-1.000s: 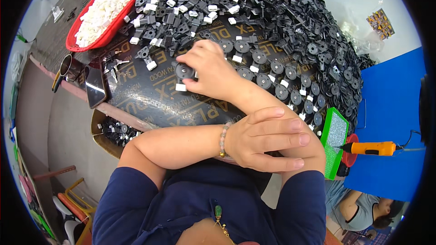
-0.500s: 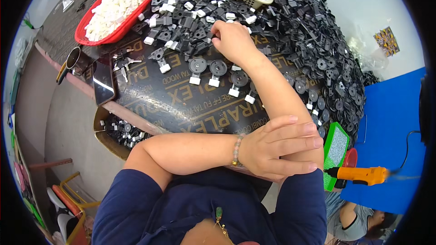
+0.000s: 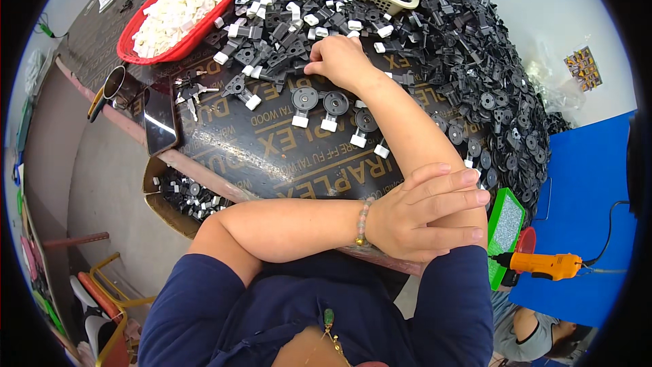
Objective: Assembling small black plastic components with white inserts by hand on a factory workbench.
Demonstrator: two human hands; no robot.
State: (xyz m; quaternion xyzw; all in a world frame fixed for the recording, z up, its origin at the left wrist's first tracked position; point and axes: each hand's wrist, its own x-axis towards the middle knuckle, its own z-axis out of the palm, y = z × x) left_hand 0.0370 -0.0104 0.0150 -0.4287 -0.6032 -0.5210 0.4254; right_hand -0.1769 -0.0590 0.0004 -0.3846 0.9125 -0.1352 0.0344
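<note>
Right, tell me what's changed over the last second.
The right hand has let go of the leftmost round-headed part and moved away from the body to the edge of the pile of black parts; its grip there is hidden. The view has shifted slightly. The left hand still rests on the right arm; the red basket stayed put.

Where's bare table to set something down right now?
The main bare patch of tabletop lies between the phone, the row of wheeled pieces and the left forearm. It is crowded around the right hand and beyond the right forearm, where black parts pile up.
</note>
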